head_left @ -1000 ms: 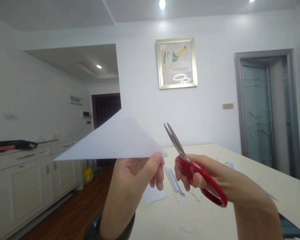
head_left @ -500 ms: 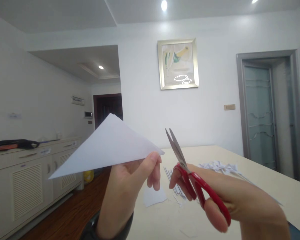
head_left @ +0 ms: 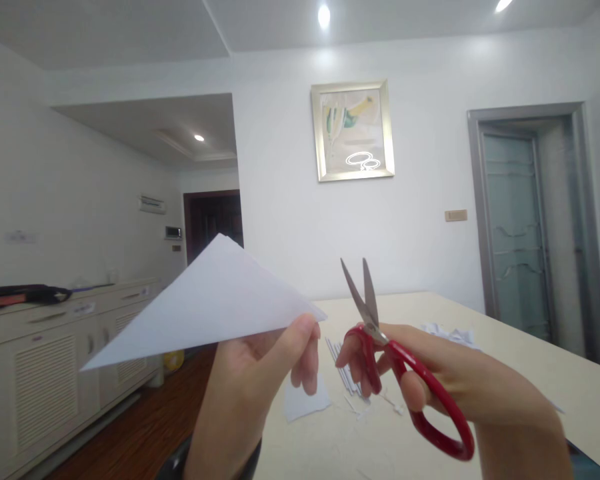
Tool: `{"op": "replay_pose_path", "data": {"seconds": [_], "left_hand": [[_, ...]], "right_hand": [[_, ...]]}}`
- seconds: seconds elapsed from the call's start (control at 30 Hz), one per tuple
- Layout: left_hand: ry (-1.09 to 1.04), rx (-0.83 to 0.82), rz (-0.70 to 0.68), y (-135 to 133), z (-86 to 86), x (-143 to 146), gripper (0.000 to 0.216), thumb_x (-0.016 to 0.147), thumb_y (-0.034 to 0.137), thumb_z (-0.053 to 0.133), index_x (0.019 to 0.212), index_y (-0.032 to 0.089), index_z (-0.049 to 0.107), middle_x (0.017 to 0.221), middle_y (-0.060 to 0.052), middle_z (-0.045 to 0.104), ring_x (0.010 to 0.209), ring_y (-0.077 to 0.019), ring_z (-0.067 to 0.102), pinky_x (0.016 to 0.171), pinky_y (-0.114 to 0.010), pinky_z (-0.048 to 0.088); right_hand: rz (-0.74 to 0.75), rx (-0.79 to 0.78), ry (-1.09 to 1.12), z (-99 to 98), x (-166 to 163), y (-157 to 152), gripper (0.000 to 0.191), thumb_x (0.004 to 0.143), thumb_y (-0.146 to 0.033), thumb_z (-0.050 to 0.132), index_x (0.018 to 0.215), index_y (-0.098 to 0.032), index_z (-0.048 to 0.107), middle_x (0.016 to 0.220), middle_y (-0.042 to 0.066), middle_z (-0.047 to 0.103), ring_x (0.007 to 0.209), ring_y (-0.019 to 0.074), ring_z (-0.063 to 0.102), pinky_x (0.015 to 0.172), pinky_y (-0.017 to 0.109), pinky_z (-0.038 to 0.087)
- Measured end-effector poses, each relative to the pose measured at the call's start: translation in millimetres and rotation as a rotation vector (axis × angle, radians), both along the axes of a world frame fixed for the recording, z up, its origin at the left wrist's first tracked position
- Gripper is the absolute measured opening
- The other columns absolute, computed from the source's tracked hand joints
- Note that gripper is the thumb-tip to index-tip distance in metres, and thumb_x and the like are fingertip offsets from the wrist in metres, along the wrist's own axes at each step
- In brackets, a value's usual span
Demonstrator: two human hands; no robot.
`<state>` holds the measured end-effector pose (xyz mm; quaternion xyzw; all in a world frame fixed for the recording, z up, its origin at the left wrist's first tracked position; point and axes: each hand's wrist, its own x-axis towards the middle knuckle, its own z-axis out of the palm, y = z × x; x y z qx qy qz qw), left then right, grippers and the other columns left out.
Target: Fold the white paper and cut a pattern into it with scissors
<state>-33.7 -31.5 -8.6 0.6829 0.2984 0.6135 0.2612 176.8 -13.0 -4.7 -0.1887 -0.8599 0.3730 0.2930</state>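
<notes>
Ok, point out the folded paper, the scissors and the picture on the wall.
folded paper [head_left: 210,307], head view, middle of the triangle.
scissors [head_left: 371,323], head view, blades by the pivot.
framed picture [head_left: 353,130], head view, middle of the print.

1. A home's living and dining room with plain white walls and round recessed ceiling lights.
2. High above the fingers of the left hand, a silver-framed painting of a bottle and glasses hangs on the wall.
3. Under the fingers is a cream dining table.
4. Far left of the fingers, a long white louvred sideboard stands on dark wood flooring.
5. Right of the fingers is a grey-framed frosted glass door; up and left, a dark wooden door.
</notes>
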Motion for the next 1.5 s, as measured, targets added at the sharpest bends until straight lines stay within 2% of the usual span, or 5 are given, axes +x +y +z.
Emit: {"op": "replay_pose_path", "data": {"seconds": [0.27, 0.57, 1.07, 1.23, 1.5], "left_hand": [[0.037, -0.045, 0.051, 4, -2.5, -4, 0.039, 0.087, 0.032, 0.056, 0.050, 0.018, 0.055, 0.046, 0.004, 0.055, 0.045, -0.0076, 0.050, 0.047, -0.018, 0.041], [0.094, -0.071, 0.075, 5, -4.6, -2, 0.040, 0.085, 0.036, 0.056, 0.049, 0.019, 0.053, 0.043, 0.004, 0.054, 0.042, -0.0079, 0.051, 0.043, -0.019, 0.039], [0.053, -0.026, 0.036, 2, -3.7, 7, 0.044, 0.088, 0.034, 0.051, 0.047, 0.019, 0.053, 0.040, 0.003, 0.054, 0.039, -0.0079, 0.049, 0.043, -0.019, 0.038], [0.072, -0.008, 0.093, -2, -1.7, 14, 0.050, 0.091, 0.034, 0.044, 0.045, 0.019, 0.052, 0.040, 0.002, 0.054, 0.041, -0.0088, 0.050, 0.048, -0.021, 0.040], [0.109, -0.003, 0.166, -7, 0.4, 18, 0.046, 0.090, 0.032, 0.045, 0.047, 0.018, 0.051, 0.043, 0.001, 0.054, 0.044, -0.0102, 0.051, 0.048, -0.021, 0.041]], "right_hand": [[-0.089, 0.020, -0.152, 9.0, -16, -13, 0.018, 0.085, -0.025, 0.059, 0.102, -0.018, 0.060, 0.083, 0.002, 0.063, 0.077, 0.0158, 0.057, 0.070, 0.027, 0.045], [-0.050, -0.038, -0.110, 3.5, -17, -10, 0.015, 0.089, -0.026, 0.052, 0.096, -0.014, 0.059, 0.061, -0.001, 0.057, 0.070, 0.0158, 0.059, 0.072, 0.029, 0.046], [0.022, -0.051, 0.011, -6.6, -29, -1, 0.012, 0.082, -0.025, 0.056, 0.074, -0.016, 0.054, 0.078, 0.002, 0.058, 0.073, 0.0150, 0.056, 0.072, 0.026, 0.048], [-0.031, -0.113, -0.013, -6.4, -37, -4, 0.014, 0.083, -0.031, 0.056, 0.084, -0.017, 0.056, 0.079, 0.002, 0.058, 0.068, 0.0143, 0.055, 0.065, 0.024, 0.047], [-0.110, 0.117, 0.038, -6.9, -28, -16, 0.017, 0.093, -0.036, 0.049, 0.096, -0.021, 0.057, 0.098, 0.003, 0.061, 0.086, 0.0173, 0.053, 0.077, 0.026, 0.044]]}}
